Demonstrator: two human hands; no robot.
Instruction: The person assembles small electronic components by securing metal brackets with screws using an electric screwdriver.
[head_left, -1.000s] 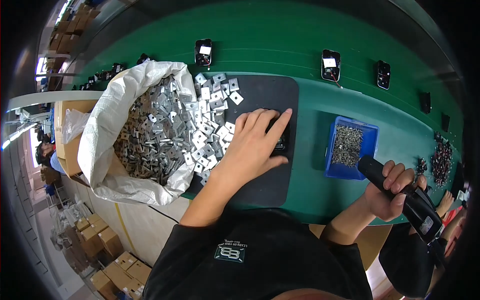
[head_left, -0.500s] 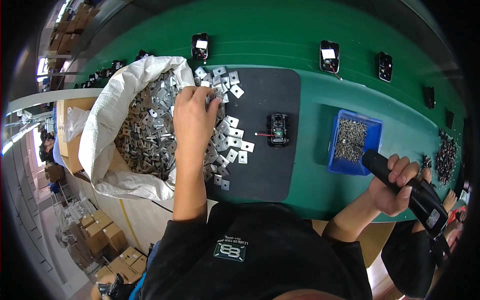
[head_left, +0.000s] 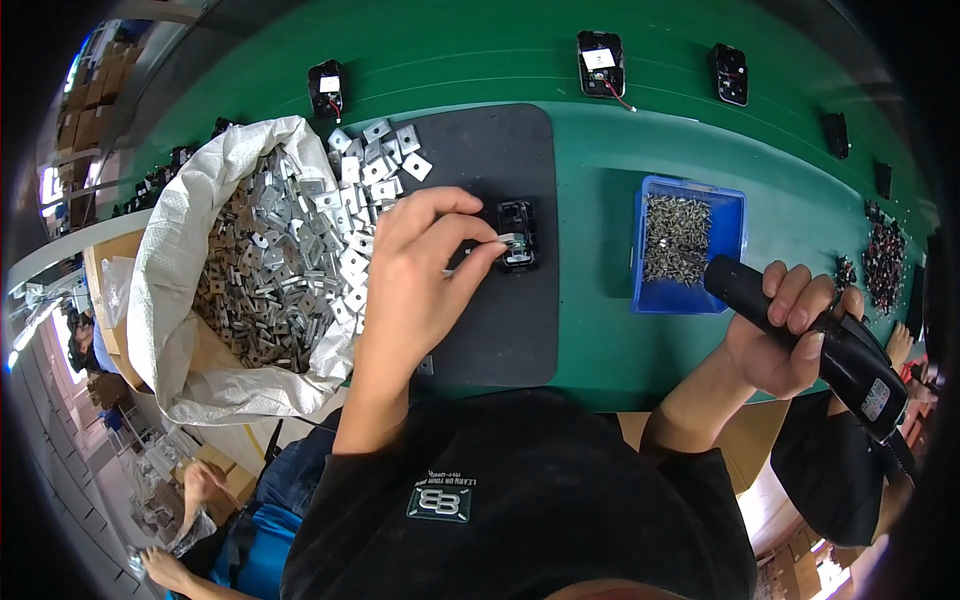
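My left hand (head_left: 420, 270) pinches a small square metal plate (head_left: 508, 239) between thumb and fingertips. It holds the plate at a small black plastic housing (head_left: 519, 215), which lies on the dark mat (head_left: 490, 340); whether the plate is seated in it I cannot tell. My fingers hide part of the housing's left side. In my right hand (head_left: 780, 345) is a black electric screwdriver (head_left: 740, 287), its front end pointing left, just off the blue bin (head_left: 640, 295) of small metal screws (head_left: 677, 240).
A white woven sack (head_left: 160, 330) full of metal plates (head_left: 280, 270) stands at the left, with loose plates (head_left: 378, 170) spilling onto the mat. Black housings (head_left: 600, 80) line the green belt behind. Small dark parts (head_left: 884, 260) lie far right. Other people are at both sides.
My left hand has moved right from the heap of plates to the housing, carrying a plate. The right hand still grips the screwdriver. The whole view has shifted somewhat.
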